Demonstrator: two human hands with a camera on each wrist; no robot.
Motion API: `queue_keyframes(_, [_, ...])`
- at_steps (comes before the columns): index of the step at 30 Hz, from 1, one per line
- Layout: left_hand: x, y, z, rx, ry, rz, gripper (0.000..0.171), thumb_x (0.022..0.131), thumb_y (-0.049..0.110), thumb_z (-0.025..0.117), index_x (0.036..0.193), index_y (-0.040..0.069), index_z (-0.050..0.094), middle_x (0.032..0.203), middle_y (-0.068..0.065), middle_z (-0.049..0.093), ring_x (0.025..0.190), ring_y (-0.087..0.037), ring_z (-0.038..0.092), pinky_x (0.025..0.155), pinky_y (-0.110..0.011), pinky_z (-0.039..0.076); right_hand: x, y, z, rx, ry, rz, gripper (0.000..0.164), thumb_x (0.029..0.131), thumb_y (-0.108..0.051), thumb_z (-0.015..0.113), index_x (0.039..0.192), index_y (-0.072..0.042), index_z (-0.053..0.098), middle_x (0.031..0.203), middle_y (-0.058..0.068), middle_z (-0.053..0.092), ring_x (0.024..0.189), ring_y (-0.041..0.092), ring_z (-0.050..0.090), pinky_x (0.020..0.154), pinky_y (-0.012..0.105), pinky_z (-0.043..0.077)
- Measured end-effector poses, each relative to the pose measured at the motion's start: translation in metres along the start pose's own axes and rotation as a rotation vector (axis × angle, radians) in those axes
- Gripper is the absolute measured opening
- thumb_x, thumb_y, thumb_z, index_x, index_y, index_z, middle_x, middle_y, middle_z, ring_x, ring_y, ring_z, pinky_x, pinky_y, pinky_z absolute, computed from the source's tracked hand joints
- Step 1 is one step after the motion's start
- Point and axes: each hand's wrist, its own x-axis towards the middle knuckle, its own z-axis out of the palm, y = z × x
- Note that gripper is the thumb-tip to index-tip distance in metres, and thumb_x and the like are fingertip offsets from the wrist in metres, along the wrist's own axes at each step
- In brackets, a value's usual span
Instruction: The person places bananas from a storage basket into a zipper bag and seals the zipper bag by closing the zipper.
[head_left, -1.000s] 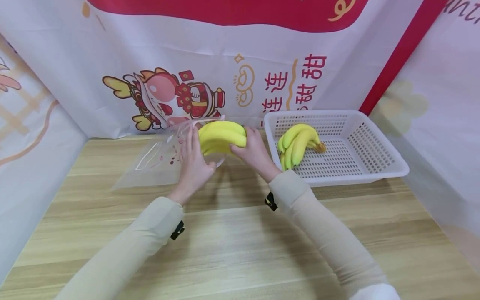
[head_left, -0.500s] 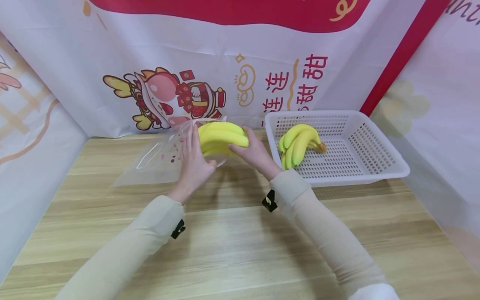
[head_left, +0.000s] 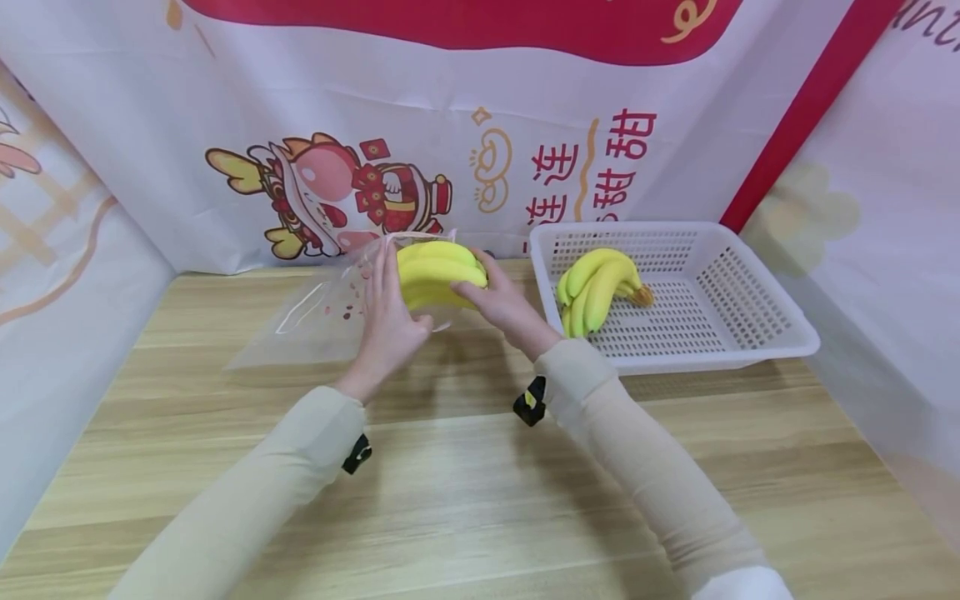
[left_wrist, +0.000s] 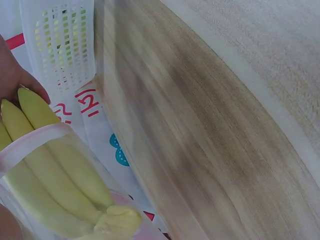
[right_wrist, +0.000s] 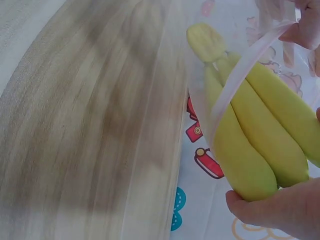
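Printed white cloth (head_left: 585,75) backs a wood-grain counter (head_left: 450,492), where one clear bag (head_left: 315,329) extends left from the left grip (head_left: 392,325), thumb spread, fingers holding its mouth. One smooth yellow banana bunch (head_left: 438,271) sits stem-end inside, tips clasped by the curled right grip (head_left: 504,304); rightmost, one white basket (head_left: 682,321) holds a second, green-tinged bunch (head_left: 600,287).

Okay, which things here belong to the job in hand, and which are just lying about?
In the job, it seems:
clear plastic bag
held banana bunch, stem end inside the bag
left hand, at the bag
right hand, holding the bunch

Apparently lying about:
white basket
second banana bunch, in the basket
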Motion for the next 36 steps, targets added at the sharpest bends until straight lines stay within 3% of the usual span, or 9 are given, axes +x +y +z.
queue_keyframes(11, [-0.001,0.001,-0.001,0.001,-0.033,-0.014,0.106,0.071,-0.001,0.065,0.154,0.009,0.0,0.163,-0.007,-0.004,0.15,-0.029,0.002,0.12,-0.058,0.005,0.002,0.002,0.003,0.067,0.049,0.095,0.083,0.087,-0.047,0.064,0.152,-0.017,0.021,0.155,0.008,0.03,0.137,0.024,0.038,0.116,0.045,0.031])
queue_keyframes(23, [0.0,0.003,-0.001,-0.022,-0.035,-0.022,0.104,0.072,-0.003,0.065,0.154,0.009,0.003,0.162,-0.007,-0.002,0.149,-0.03,0.006,0.119,-0.059,0.013,0.001,0.003,0.011,0.068,0.033,0.113,0.072,0.092,-0.041,0.057,0.151,-0.015,0.025,0.153,0.01,0.034,0.136,0.026,0.04,0.116,0.044,0.031])
queue_keyframes(30, [0.0,0.002,-0.001,-0.032,-0.038,0.0,0.103,0.072,-0.003,0.063,0.154,0.007,0.002,0.162,-0.009,-0.002,0.149,-0.03,0.005,0.119,-0.06,0.011,0.002,0.005,0.016,0.066,0.011,0.114,0.075,0.092,-0.047,0.056,0.151,-0.012,0.025,0.153,0.011,0.035,0.136,0.026,0.041,0.114,0.044,0.035])
queue_keyframes(36, [-0.001,-0.001,0.0,-0.027,-0.03,0.032,0.105,0.069,-0.003,0.064,0.154,0.005,0.004,0.163,-0.007,-0.002,0.15,-0.029,0.004,0.12,-0.058,0.009,0.002,0.004,0.018,0.096,-0.055,0.074,0.065,0.098,-0.039,0.048,0.149,-0.006,0.027,0.153,0.014,0.034,0.137,0.027,0.041,0.112,0.041,0.039])
